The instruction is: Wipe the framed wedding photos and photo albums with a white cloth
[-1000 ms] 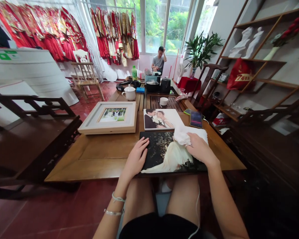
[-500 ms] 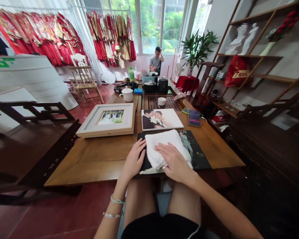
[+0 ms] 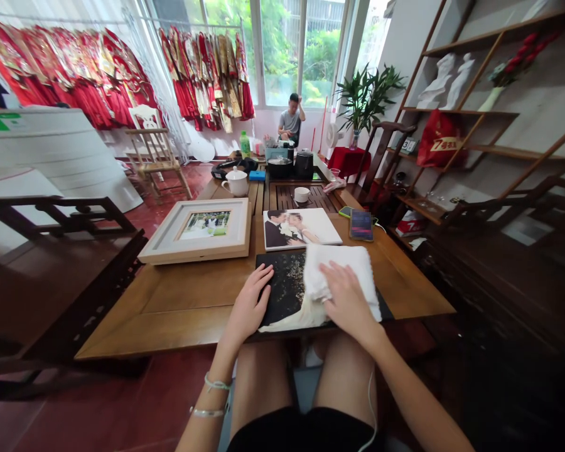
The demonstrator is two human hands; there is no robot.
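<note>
A dark photo panel (image 3: 282,285) lies flat at the table's near edge, with part of a pale dress showing at its lower side. My left hand (image 3: 253,298) rests on the panel's left edge, fingers stretched out and holding nothing. A folded white cloth (image 3: 360,263) covers the panel's right part. My right hand (image 3: 347,300) grips the cloth from above, pressing it against the panel, its fingers slightly blurred. The picture beneath the cloth is hidden.
Beyond the panel lie a white-edged couple photo (image 3: 327,227), a framed picture (image 3: 169,242) and a phone (image 3: 361,225). Farther back on the wooden table (image 3: 179,295) stand a lidded white cup (image 3: 238,182), a small bowl (image 3: 302,194) and a black kettle (image 3: 304,164). A person (image 3: 290,119) sits by the window.
My right hand has slid the cloth rightward across the panel, uncovering its speckled left part and the pale dress. My left hand stays at the left edge.
</note>
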